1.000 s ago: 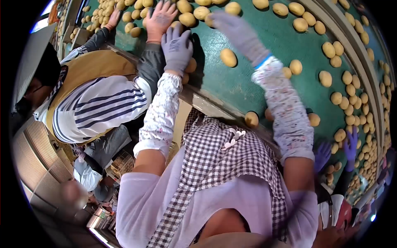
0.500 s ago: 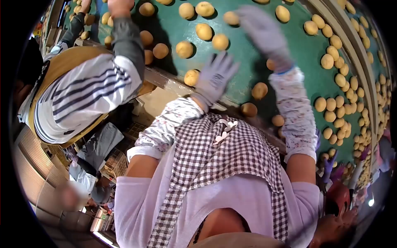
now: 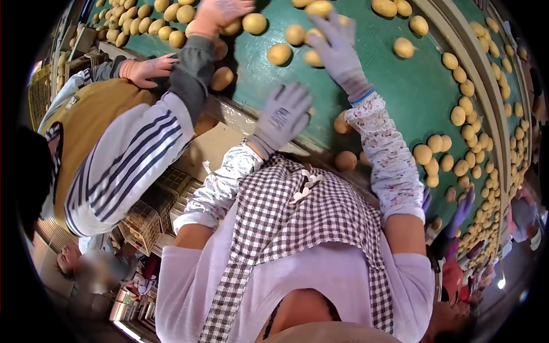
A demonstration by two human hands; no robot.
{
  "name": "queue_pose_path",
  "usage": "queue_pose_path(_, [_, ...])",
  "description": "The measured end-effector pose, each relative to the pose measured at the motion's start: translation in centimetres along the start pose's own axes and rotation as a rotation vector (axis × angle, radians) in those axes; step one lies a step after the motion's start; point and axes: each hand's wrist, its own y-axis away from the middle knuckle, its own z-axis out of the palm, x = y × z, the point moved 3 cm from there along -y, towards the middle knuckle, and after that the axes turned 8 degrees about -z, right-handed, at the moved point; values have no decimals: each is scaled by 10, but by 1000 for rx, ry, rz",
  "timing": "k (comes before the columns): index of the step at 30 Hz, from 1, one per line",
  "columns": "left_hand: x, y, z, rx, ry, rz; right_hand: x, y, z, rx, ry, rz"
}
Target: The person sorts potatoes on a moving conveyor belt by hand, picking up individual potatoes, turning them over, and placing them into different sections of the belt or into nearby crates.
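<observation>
My right hand (image 3: pixel 338 52), in a grey glove, reaches over the green belt with fingers spread. Its fingertips are at a small group of potatoes; one potato (image 3: pixel 315 37) lies against the fingers and another potato (image 3: pixel 313 58) is beside them. Part of this group is hidden by the hand. Closer to my body, my left hand (image 3: pixel 281 117), also gloved in grey, hovers by the belt's near edge with its fingers apart. A bit of something yellowish shows past its fingers, mostly covered. Two potatoes, one of them a darker potato (image 3: pixel 345 160), lie near my right forearm.
The green conveyor belt (image 3: pixel 377 74) carries many potatoes, clustered along its right-hand rail (image 3: pixel 486 74). At left, a co-worker in orange gloves (image 3: pixel 220 14) leans over the belt beside a crowd of potatoes. Another person's purple glove (image 3: pixel 460 211) is at right. Crates (image 3: pixel 140 223) stand below left.
My right hand has swung left into the potatoes. My left hand has drawn slightly back and left. Potatoes have shifted on the belt, and the co-worker's orange-gloved hands have moved.
</observation>
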Motion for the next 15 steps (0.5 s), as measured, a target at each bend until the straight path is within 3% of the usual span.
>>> queue_pose_path(2, [7, 3, 2, -38, 39, 63, -5, -12, -4, -192, -619, 242])
queue_pose_path(3, [10, 5, 2, -74, 78, 121, 20, -18, -16, -103, -707, 432])
queue_pose_path(5, [13, -6, -10, -53, 62, 141, 88, -33, -52, -27, -449, 600])
queue_pose_path(6, [18, -13, -16, -36, 47, 167, 151, -27, -63, 108, 30, 174])
queue_pose_path(7, [28, -18, -16, 5, 30, 176, 184, -3, -68, -180, 543, 124])
queue_pose_path(8, [36, -26, -17, 15, 13, 193, 168, 1, -66, -154, 549, 126])
queue_pose_path(11, [33, -29, -4, -20, 46, 89, 77, 15, -28, -172, 751, 386])
queue_pose_path(14, [22, -22, 9, 6, 129, 73, -4, 43, 0, -244, -150, 134])
queue_pose_path(15, [10, -22, 11, -67, 74, -6, -40, 56, 3, -236, -220, 241])
